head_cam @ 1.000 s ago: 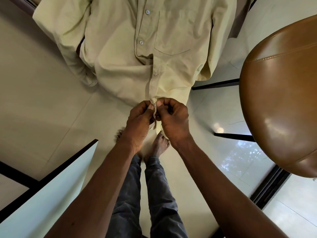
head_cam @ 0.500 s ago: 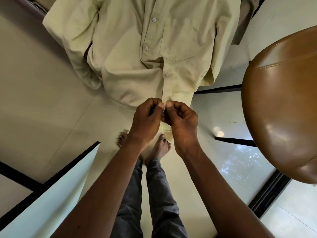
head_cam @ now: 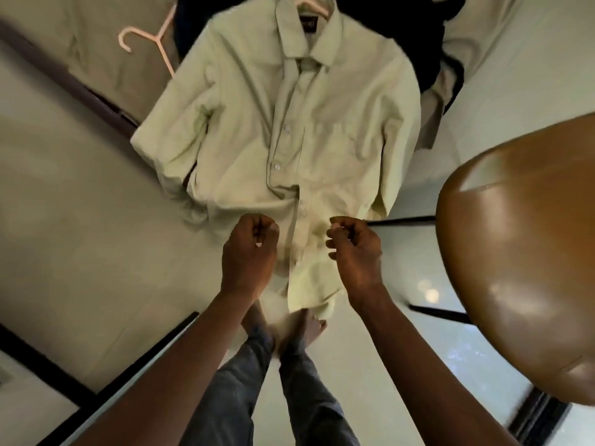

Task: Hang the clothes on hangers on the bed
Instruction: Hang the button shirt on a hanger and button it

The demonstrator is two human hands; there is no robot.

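Observation:
A pale green button-up shirt (head_cam: 289,130) lies on the bed (head_cam: 96,59), its lower part hanging over the bed's edge toward my feet. A pink hanger (head_cam: 317,6) sits inside its collar. My left hand (head_cam: 249,252) hovers at the left side of the shirt's hem with its fingers curled and nothing in them. My right hand (head_cam: 354,252) is at the right side of the hem, its fingers also curled and holding nothing. The buttoned placket shows between the two hands.
A spare pink hanger (head_cam: 145,37) lies on the bed at the upper left. Dark clothes (head_cam: 431,43) are piled behind the shirt. A brown leather seat (head_cam: 521,252) stands close on the right. A white panel with a dark edge (head_cam: 135,362) is at the lower left.
Both hands pinched the shirt's placket together near the hem; now they have let go and moved apart. The view has tilted up, showing the collar and hangers.

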